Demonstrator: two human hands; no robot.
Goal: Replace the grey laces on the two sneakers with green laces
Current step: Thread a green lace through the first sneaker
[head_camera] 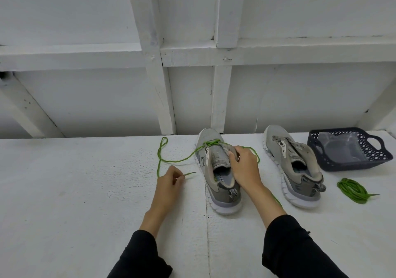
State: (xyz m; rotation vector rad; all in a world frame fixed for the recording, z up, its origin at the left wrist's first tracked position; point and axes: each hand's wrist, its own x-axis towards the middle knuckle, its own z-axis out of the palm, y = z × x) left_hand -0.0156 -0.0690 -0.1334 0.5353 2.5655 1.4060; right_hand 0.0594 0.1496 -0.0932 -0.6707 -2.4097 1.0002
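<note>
L hand (170,178) pinching green lace (171,161) tip, R hand (244,166) apparently gripping sneaker (216,170) tongue.

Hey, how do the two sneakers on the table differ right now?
The left sneaker has a green lace threaded through its front eyelets; the right sneaker shows no lace at all. The right hand grips the left sneaker's tongue area, while the right sneaker stands untouched. The left hand pinches that lace's end. Both are grey, white-soled, upright, toes pointing away.
</note>
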